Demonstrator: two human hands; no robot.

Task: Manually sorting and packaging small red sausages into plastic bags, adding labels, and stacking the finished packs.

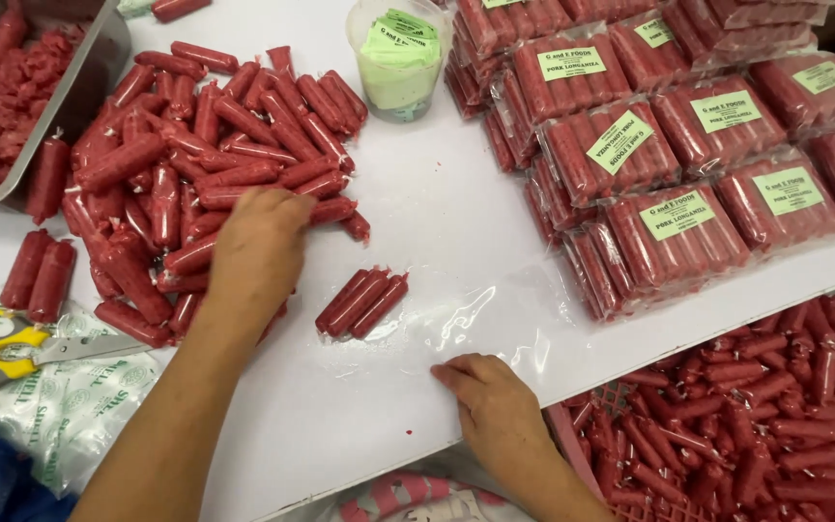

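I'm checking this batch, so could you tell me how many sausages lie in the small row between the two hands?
4 sausages, side by side on the clear plastic sheet, between the left hand and the right hand; more may be hidden beneath.

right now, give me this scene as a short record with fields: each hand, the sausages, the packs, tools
left hand: reaching into the loose sausage pile, fingers hidden among them
right hand: flat on a clear plastic bag on the white table
small sausage group: a few side by side, between the hands
sealed packs: stacked upper right, green labels
scissors: yellow handles, far left
basket: red, full of sausages, lower right
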